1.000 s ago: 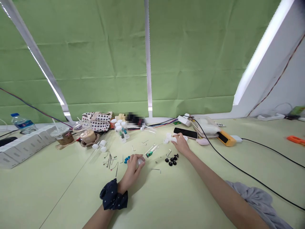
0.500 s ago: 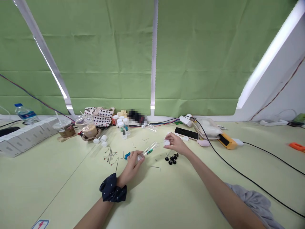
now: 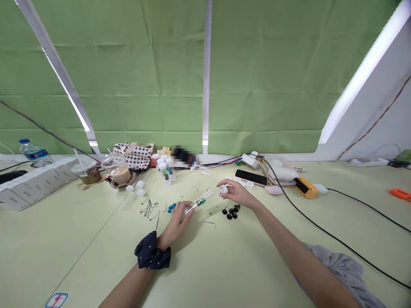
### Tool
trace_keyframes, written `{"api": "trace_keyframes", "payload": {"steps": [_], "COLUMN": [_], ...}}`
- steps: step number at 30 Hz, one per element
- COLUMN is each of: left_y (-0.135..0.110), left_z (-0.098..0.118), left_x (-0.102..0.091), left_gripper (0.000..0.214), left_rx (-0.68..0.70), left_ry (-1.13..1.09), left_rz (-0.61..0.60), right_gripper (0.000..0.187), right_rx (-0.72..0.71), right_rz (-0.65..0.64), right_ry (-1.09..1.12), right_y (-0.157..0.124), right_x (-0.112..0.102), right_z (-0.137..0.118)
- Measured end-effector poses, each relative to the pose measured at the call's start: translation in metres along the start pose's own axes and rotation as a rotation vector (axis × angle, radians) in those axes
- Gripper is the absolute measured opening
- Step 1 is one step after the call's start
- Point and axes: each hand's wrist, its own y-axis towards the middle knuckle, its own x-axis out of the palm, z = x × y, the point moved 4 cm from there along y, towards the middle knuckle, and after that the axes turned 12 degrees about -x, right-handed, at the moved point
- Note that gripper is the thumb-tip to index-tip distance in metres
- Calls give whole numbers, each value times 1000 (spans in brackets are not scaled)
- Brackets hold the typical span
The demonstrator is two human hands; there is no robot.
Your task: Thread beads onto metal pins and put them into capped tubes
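My left hand is closed around the lower end of a clear tube, which slants up to the right. Green pieces show in or against the tube. My right hand pinches a white cap a short way from the tube's upper end. Something thin, like a wire, runs between cap and tube; its ends are hard to make out. Blue pieces lie beside my left hand. Several black knob-like pieces lie below my right hand. An L-shaped hex key rests between the hands.
Thin metal rods lie to the left, with loose white caps behind them. Capped clear tubes stand farther back. A phone, a black cable and a yellow device are at right; drink cups stand back left.
My right hand has shifted very slightly left with the cap, which now shows more of its side. The left hand keeps its hold on the tube, nearly still.
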Motion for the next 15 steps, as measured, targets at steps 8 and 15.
{"api": "trace_keyframes", "payload": {"steps": [8,15], "left_y": [2,2], "left_z": [-5,-5], "left_x": [1,4], "left_gripper": [27,26], "left_rx": [-26,-11], "left_ry": [1,57], "left_rz": [27,13], "right_gripper": [18,9], "right_rx": [270,378], "right_rz": [35,56], "right_ry": [-692,-823], "right_y": [-5,-13], "right_x": [-28,-29], "right_z": [67,88]}}
